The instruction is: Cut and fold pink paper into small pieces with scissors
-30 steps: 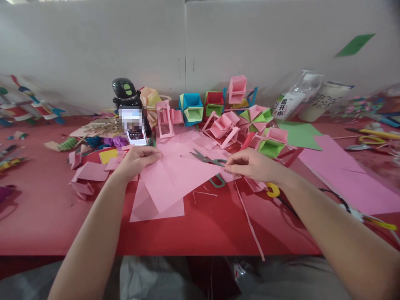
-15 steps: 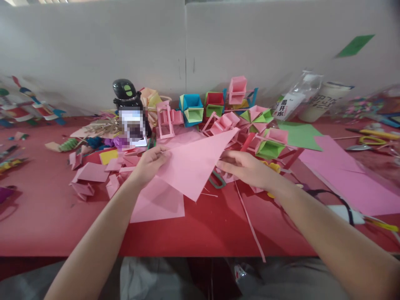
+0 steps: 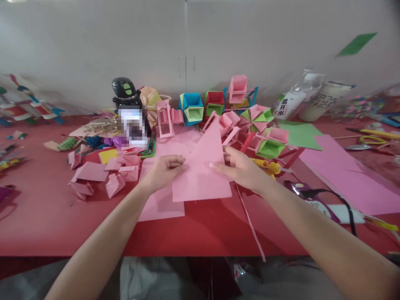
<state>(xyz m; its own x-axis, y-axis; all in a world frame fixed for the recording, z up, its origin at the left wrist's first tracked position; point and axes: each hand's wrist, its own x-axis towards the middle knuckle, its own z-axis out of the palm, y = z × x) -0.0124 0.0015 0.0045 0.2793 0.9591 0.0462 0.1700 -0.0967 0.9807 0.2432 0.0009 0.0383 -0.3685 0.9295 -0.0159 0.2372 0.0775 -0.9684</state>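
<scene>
A pink sheet of paper (image 3: 201, 179) is held up off the table between my two hands, its upper part narrowing to a point. My left hand (image 3: 167, 171) pinches its left edge between thumb and fingers. On the right edge, my right hand (image 3: 237, 166) grips with the thumb in front and the fingers behind. Another pink sheet (image 3: 162, 206) lies flat on the table under my left hand. The scissors seen earlier are hidden behind the raised paper. A thin pink paper strip (image 3: 250, 221) hangs over the table's front edge.
Folded pink paper pieces (image 3: 115, 183) lie to the left. A phone (image 3: 133, 127) leans on a black figure (image 3: 126, 93). Paper wheel models (image 3: 192, 109) stand along the back. To the right are a yellow glue gun (image 3: 270, 166), pink sheets (image 3: 346, 171), a bottle (image 3: 295, 98) and a cup (image 3: 325, 102).
My left hand has moved right and nearer. Both hands have lifted and turned the pink sheet, which now covers the scissors. My right hand has gone from beside the scissors to the sheet.
</scene>
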